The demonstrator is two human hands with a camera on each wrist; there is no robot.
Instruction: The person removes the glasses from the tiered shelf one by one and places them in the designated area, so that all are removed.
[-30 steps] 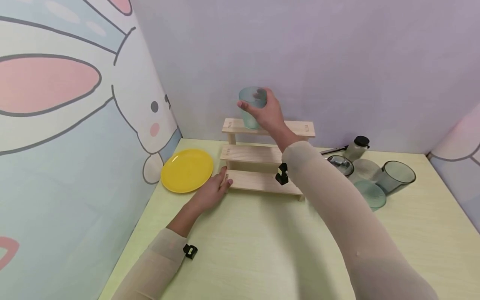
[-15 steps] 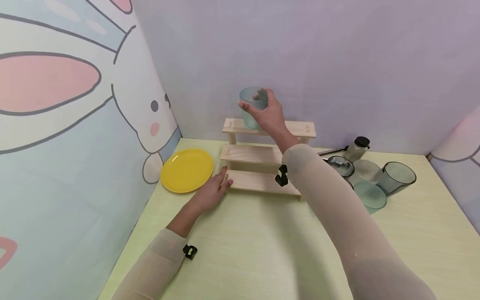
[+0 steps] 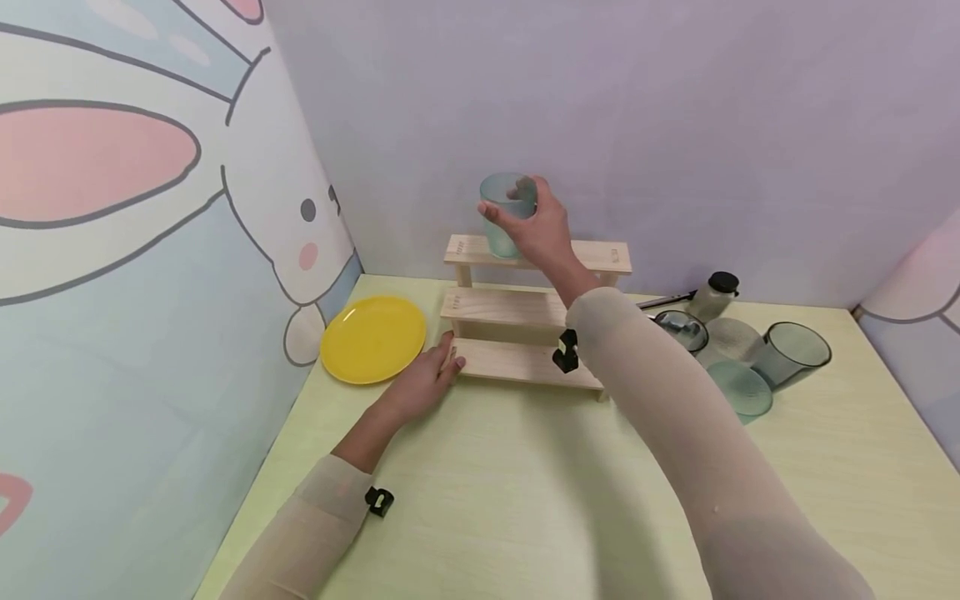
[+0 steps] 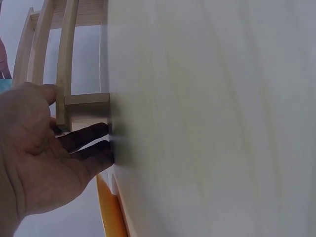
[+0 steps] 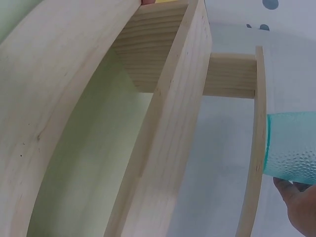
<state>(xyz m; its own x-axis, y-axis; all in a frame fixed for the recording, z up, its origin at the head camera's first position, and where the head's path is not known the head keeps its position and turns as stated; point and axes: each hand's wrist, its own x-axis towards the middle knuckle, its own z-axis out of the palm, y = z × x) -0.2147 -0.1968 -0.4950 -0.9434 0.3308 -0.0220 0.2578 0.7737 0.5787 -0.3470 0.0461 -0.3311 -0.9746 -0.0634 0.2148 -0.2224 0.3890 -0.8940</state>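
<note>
A pale teal, see-through tumbler (image 3: 504, 237) stands upright on the top tier of a three-tier wooden display shelf (image 3: 510, 308). My right hand (image 3: 543, 229) holds it near the rim, thumb on the near side and fingers round the far right. In the right wrist view, the tumbler's (image 5: 292, 145) base meets the top board, and only part of that hand (image 5: 301, 205) shows. My left hand (image 3: 423, 383) grips the left end of the lowest tier. The left wrist view has its thumb and forefinger about the board's corner, with other fingers (image 4: 96, 157) bent beside the leg.
Left of the shelf lies a yellow plate (image 3: 375, 342). At right, partly behind my right sleeve, are a grey glass (image 3: 791, 354), a greenish glass disc (image 3: 742, 390), a dark-rimmed glass vessel (image 3: 682, 331) and a black-capped jar (image 3: 714, 297). Walls stand behind and on both sides.
</note>
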